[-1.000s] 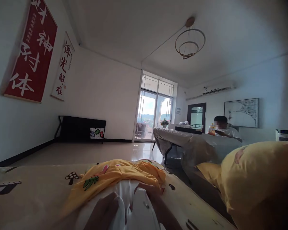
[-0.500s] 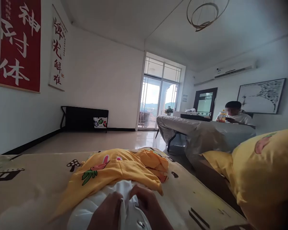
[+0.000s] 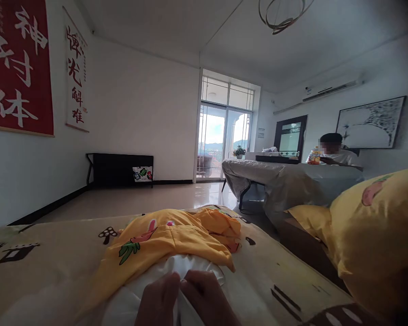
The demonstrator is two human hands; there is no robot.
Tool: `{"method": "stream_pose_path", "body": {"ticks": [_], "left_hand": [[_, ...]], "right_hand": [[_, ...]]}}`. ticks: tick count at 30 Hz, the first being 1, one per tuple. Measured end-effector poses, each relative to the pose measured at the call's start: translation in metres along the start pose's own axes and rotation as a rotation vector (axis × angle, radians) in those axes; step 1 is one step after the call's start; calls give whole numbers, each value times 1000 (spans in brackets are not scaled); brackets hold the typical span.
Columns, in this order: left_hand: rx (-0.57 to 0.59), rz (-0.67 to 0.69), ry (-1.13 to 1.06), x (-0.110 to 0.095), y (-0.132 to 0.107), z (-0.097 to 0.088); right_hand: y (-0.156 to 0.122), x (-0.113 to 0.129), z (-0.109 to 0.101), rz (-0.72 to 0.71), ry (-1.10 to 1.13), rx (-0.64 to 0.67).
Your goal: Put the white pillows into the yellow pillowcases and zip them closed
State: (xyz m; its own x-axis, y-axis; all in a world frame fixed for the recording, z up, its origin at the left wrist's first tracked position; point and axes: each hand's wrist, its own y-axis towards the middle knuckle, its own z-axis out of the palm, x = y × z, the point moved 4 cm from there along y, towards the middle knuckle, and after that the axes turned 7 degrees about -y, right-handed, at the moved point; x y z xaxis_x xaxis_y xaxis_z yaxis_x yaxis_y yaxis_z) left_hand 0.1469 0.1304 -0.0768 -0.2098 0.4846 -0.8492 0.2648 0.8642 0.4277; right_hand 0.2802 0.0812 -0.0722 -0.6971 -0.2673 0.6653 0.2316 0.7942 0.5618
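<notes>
My left hand (image 3: 156, 302) and my right hand (image 3: 207, 299) meet at the bottom edge, fingertips pinched together on a white pillow (image 3: 190, 265). A yellow pillowcase (image 3: 166, 240) with a rabbit and carrot print lies bunched over the far end of the white pillow. Both rest on a beige printed sheet (image 3: 47, 262) spread over the bed. Only the fingers and knuckles of each hand show.
A yellow pillow (image 3: 377, 235) sits close at the right. Beyond it a table under a grey cover (image 3: 285, 181) has a person seated at its far side. A black bench (image 3: 119, 170) stands against the far wall by glass doors (image 3: 221, 142).
The view has tilted down and turned a little. My hands have drawn closer together on the white pillow, and more of the pillow shows beneath the yellow case.
</notes>
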Motion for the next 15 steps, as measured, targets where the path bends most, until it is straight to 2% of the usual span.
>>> {"method": "stream_pose_path", "body": {"ticks": [4,6,9,12,14,15], "left_hand": [[306,-33,-95,-20,0,10],[392,-38,-149,-27,-2,15],[383,-32,-187,-29,-2,18],[354,-26,-237,-24,2,18],[323,0,-250,-23,5,15],[298,21,-238,-24,6,12]], "right_hand": [[-2,6,7,-105,-99,-91],[-1,6,10,-136,-109,-160],[3,6,7,-145,-113,-271],[-3,18,-16,-155,-142,-455],[-21,39,-33,-270,-203,-471],[-34,52,-38,-343,-238,-431]]}}
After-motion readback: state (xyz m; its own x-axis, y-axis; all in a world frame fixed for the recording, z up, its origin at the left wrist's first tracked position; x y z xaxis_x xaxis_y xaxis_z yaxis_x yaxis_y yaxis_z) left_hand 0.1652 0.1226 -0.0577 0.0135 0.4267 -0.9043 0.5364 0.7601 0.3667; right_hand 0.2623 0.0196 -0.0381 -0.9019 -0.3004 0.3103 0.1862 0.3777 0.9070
